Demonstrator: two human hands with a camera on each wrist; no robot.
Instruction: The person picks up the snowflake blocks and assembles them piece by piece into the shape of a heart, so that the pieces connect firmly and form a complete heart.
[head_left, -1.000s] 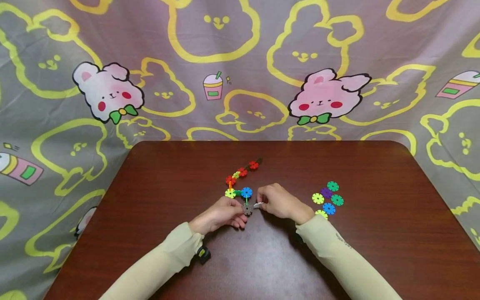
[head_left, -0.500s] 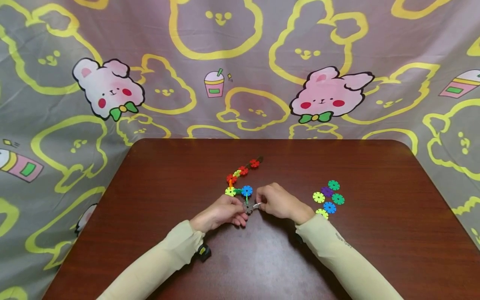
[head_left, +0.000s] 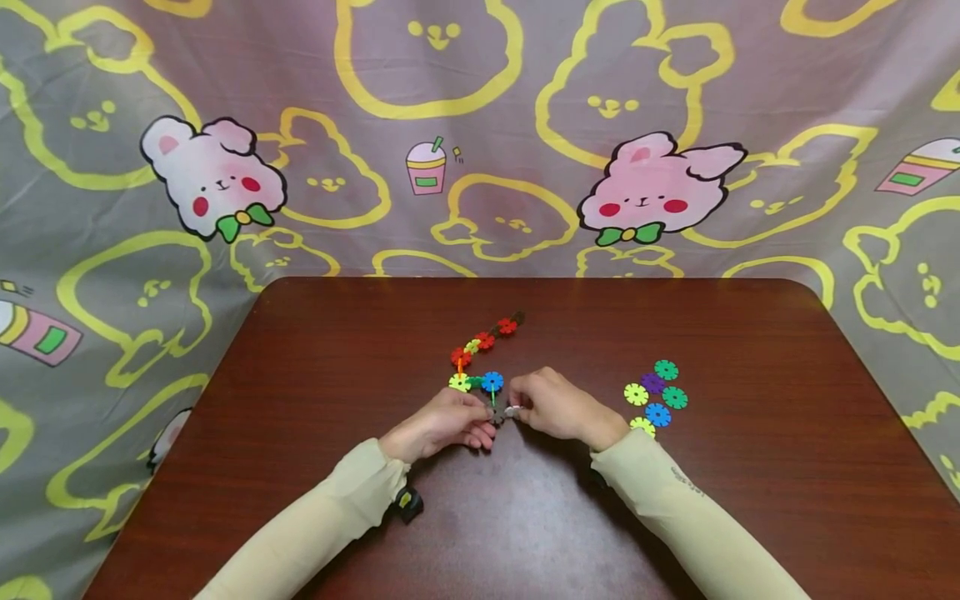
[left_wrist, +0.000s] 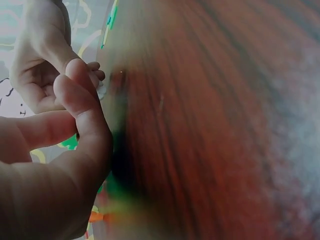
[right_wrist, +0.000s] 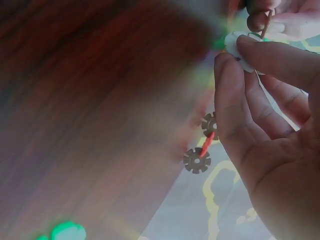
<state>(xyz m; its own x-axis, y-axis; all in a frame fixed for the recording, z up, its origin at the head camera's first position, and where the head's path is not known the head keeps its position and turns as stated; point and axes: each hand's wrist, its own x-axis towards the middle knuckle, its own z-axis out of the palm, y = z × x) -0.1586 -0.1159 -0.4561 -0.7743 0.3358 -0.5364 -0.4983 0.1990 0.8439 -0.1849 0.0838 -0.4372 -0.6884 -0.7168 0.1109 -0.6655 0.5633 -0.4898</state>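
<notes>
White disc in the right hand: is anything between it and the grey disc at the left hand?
Nothing visible. The white disc, pinched by the right hand, is right beside the grey disc that the left hand holds. Whether they interlock, I can't tell. The loose discs lie off to the right.

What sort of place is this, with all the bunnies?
Perhaps a little play corner: there's a bunny-print cloth around a brown table, and colourful notched discs lie on top.
</notes>
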